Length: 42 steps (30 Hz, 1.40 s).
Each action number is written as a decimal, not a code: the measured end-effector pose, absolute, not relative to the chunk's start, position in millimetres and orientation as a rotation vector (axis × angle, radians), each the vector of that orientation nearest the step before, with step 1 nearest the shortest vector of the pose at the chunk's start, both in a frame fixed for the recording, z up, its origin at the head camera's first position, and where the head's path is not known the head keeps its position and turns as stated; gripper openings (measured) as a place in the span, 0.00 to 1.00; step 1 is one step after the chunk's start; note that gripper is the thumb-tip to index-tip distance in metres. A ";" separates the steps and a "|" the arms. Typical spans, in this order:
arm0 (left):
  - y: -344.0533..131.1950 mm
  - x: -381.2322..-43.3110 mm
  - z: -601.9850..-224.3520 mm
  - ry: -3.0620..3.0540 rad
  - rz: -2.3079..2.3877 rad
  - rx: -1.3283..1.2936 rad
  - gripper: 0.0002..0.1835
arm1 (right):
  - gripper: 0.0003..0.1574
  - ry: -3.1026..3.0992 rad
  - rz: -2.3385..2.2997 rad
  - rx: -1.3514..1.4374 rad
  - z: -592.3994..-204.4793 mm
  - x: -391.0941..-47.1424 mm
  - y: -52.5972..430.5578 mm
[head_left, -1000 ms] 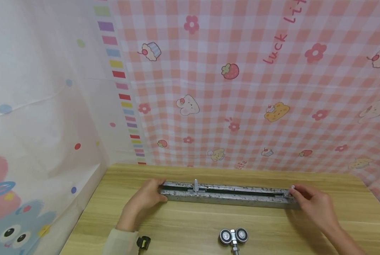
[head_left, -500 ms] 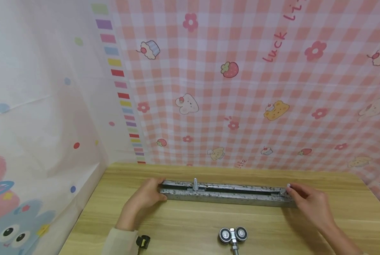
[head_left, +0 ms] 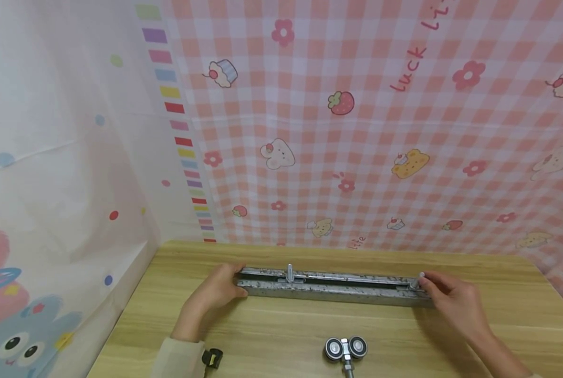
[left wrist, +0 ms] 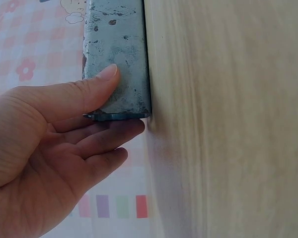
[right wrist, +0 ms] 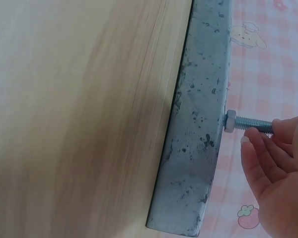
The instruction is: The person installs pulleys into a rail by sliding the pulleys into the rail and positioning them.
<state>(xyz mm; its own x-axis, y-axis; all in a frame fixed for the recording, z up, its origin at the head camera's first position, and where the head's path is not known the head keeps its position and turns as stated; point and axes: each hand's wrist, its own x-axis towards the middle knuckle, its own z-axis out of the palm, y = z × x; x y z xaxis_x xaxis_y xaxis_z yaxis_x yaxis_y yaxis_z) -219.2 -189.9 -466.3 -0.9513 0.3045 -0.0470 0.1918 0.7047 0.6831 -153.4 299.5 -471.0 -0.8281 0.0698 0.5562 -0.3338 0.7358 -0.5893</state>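
Note:
A scuffed grey metal rail point(head_left: 338, 293) with a slot along its top lies across the wooden table. My left hand point(head_left: 217, 289) grips its left end; in the left wrist view the thumb presses its side face and fingers point(left wrist: 107, 136) lie against the cut end. Near the other end, a threaded bolt point(right wrist: 253, 124) with a hex nut point(right wrist: 230, 121) sticks up from the slot. My right hand point(head_left: 458, 302) pinches this bolt's shank between thumb and fingertips. Another upright bolt point(head_left: 290, 273) stands in the slot toward the left, touched by neither hand.
In front of the rail lies a two-wheeled roller point(head_left: 345, 349) with a threaded stem, cut off by the frame's bottom. A small black piece point(head_left: 212, 358) with a yellow mark sits beside the left sleeve. Behind the table point(head_left: 272, 331) hangs a pink checked cloth point(head_left: 310, 131).
My right hand has moved left along the rail, and the pinched bolt has slid with it in the slot. The left hand, the other bolt and the roller stay where they were.

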 end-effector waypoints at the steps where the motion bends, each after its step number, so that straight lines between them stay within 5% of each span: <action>1: -189.9 -219.3 -466.4 2.755 1.077 0.405 0.33 | 0.10 -2.369 0.950 0.198 -470.8 -153.3 298.9; 42: -191.2 -218.7 -465.4 2.750 1.086 0.413 0.35 | 0.12 -2.407 0.956 0.327 -472.0 -159.9 266.4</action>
